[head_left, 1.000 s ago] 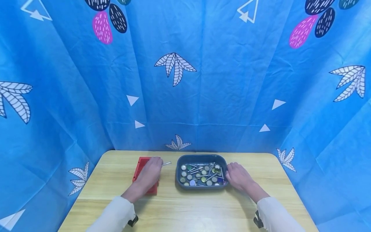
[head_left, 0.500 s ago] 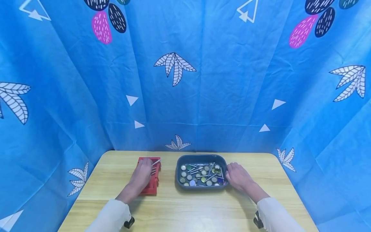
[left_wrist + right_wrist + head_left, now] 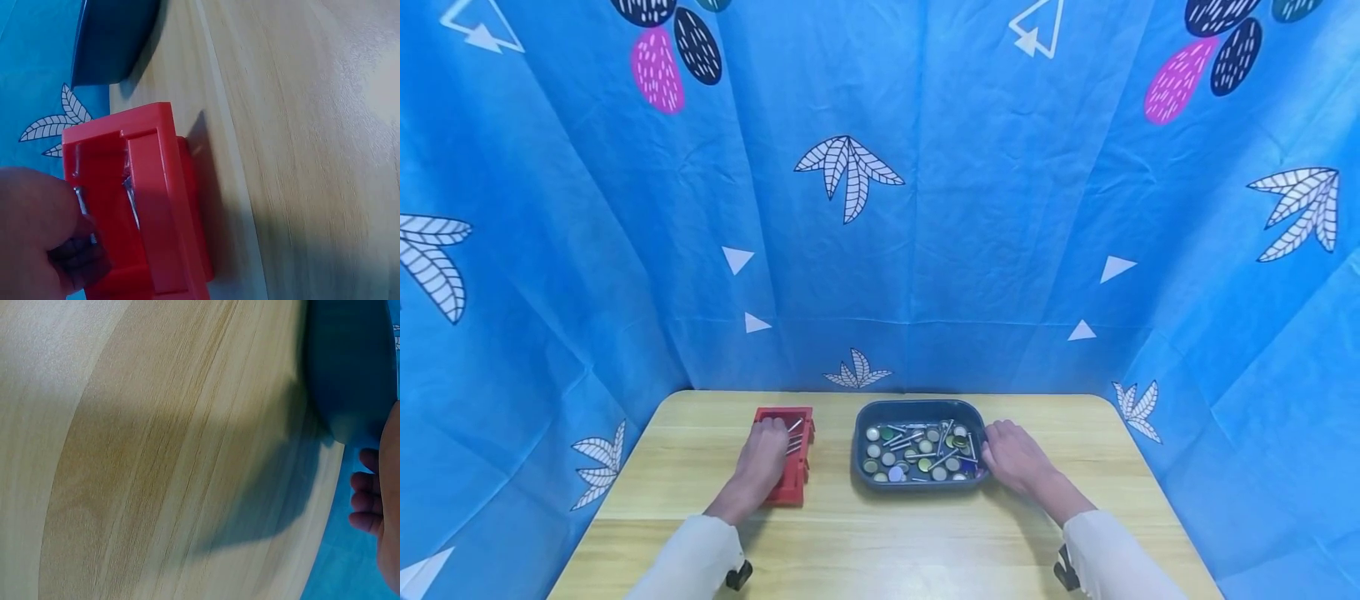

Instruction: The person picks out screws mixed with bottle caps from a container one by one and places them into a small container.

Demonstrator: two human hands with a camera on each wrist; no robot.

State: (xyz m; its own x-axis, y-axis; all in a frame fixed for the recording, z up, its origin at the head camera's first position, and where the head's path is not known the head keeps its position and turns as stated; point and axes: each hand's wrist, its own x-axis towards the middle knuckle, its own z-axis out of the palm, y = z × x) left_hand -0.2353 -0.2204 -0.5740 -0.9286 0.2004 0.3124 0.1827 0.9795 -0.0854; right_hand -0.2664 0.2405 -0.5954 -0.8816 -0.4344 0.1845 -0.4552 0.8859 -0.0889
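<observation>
My left hand [image 3: 763, 457] reaches over the red tray [image 3: 787, 492], its fingers curled round a long silver bolt [image 3: 795, 425] with one end poking out. A little further down in that tray lie other bolts [image 3: 793, 447], partly hidden by the hand. In the left wrist view the fingers [image 3: 37, 206] bend down inside the tray. At the right end of the dark grey-blue tub [image 3: 917, 487], my right hand [image 3: 1018, 458] grips the rim. In the right wrist view its fingers [image 3: 367, 501] show just past the tub's end; the thumb is hidden there.
Several bottle caps [image 3: 897, 474], white, green and gold, lie mixed with more long bolts [image 3: 943, 436] in the tub. The wooden table [image 3: 880, 550] ends at a blue patterned curtain [image 3: 917, 275] behind and on both sides.
My left hand has moved left from the gap between the containers to over the red tray, carrying the bolt, then lowered slightly. The right hand stays at the tub.
</observation>
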